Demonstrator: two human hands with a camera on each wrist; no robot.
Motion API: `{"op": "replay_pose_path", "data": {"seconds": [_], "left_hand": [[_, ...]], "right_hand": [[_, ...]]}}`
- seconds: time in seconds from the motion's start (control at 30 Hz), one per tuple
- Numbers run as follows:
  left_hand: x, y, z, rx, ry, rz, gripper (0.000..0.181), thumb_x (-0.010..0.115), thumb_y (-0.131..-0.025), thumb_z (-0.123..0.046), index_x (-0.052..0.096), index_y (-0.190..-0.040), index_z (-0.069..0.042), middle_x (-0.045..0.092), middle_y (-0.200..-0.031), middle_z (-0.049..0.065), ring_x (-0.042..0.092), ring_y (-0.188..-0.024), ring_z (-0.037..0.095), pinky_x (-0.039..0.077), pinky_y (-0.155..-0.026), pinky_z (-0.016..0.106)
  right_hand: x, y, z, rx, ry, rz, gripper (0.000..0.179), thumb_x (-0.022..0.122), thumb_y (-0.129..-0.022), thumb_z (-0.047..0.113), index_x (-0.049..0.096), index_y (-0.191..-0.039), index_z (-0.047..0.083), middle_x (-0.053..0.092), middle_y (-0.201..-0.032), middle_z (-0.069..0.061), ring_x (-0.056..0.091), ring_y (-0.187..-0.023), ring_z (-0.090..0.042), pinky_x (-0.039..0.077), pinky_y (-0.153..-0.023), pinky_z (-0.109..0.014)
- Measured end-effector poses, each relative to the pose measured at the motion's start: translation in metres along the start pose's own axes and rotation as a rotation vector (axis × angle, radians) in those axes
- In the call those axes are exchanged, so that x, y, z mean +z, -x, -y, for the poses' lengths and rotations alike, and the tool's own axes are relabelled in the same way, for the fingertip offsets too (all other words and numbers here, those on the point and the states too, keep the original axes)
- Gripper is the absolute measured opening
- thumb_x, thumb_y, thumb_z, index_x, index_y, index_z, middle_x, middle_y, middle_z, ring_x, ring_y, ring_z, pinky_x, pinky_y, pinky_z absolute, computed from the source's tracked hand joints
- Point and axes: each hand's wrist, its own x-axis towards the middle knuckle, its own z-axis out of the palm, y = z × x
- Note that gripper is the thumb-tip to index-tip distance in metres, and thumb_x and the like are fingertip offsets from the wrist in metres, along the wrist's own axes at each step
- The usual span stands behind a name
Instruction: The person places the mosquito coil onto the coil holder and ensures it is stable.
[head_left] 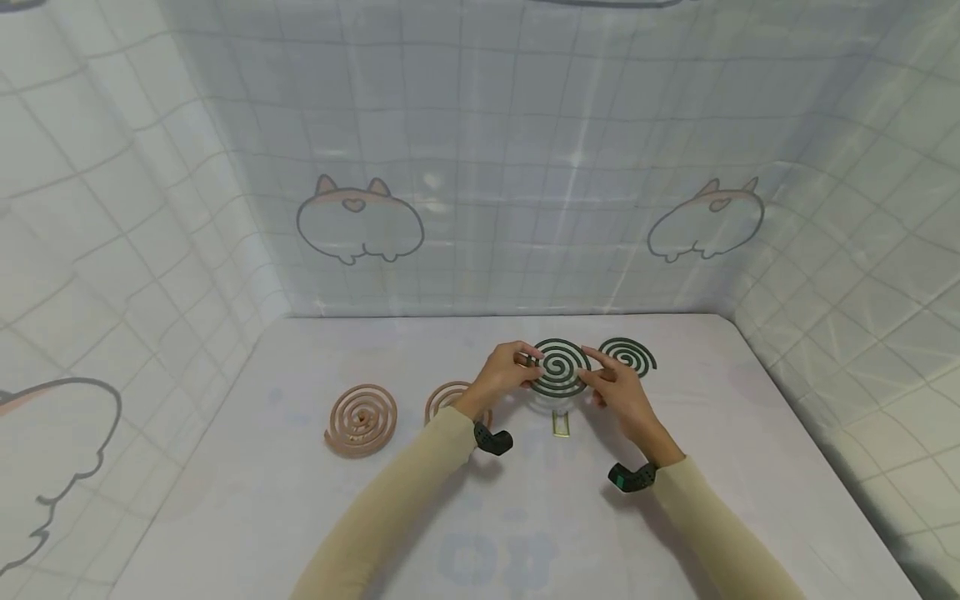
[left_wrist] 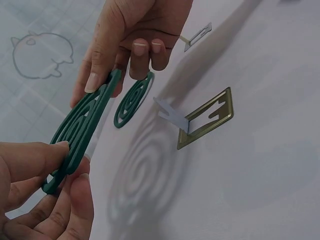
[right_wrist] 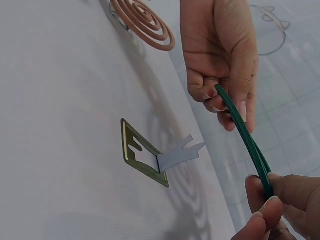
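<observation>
A green mosquito coil [head_left: 557, 365] is held up off the table between both hands. My left hand [head_left: 504, 371] pinches its left edge between thumb and fingers. At the opposite edge, my right hand [head_left: 618, 396] grips the coil with thumb and fingers. Below it a small metal coil stand [left_wrist: 205, 132] lies on the table, its forked tab bent upward. The wrist views show the coil nearly edge-on, with its shadow on the table. A second green coil [head_left: 626, 358] is just beyond the right hand.
Two brown coils lie to the left: one whole [head_left: 362, 421] with small bits at its centre, another [head_left: 442, 398] partly covered by the left wrist. Another metal stand [left_wrist: 199, 36] is near the right hand in the left wrist view. Patterned sheeting [head_left: 525, 233] walls the table.
</observation>
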Motion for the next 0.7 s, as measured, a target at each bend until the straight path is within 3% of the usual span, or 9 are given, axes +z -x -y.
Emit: {"op": "replay_pose_path", "data": {"seconds": [0.3,0.47,0.7], "left_hand": [[0.000,0.007,0.000,0.002,0.006,0.027,0.022,0.078,-0.093,-0.006,0.073,-0.114,-0.008,0.064,-0.102,0.010,0.068,-0.075,0.018,0.060,-0.083,0.048],[0.001,0.012,-0.001,0.002,-0.003,0.044,0.022,0.078,-0.093,-0.007,0.073,-0.115,-0.009,0.061,-0.105,0.010,0.069,-0.076,0.019,0.061,-0.083,0.048],[0.004,0.015,0.004,-0.003,-0.015,0.052,0.022,0.078,-0.092,-0.008,0.073,-0.114,-0.009,0.063,-0.103,0.010,0.068,-0.073,0.019,0.061,-0.079,0.045]], "right_hand": [[-0.002,0.010,0.003,0.012,0.025,0.014,0.057,0.072,-0.100,0.025,0.051,-0.153,0.020,0.070,-0.093,-0.010,0.053,-0.059,-0.013,0.049,-0.057,-0.026],[-0.004,0.016,0.008,0.044,-0.009,0.043,0.058,0.069,-0.102,0.017,0.047,-0.155,0.014,0.070,-0.098,-0.016,0.052,-0.059,-0.017,0.050,-0.057,-0.030],[-0.006,0.019,0.001,0.040,0.006,0.042,0.058,0.070,-0.101,0.019,0.048,-0.155,0.015,0.069,-0.088,-0.008,0.050,-0.058,-0.015,0.047,-0.055,-0.028]]}}
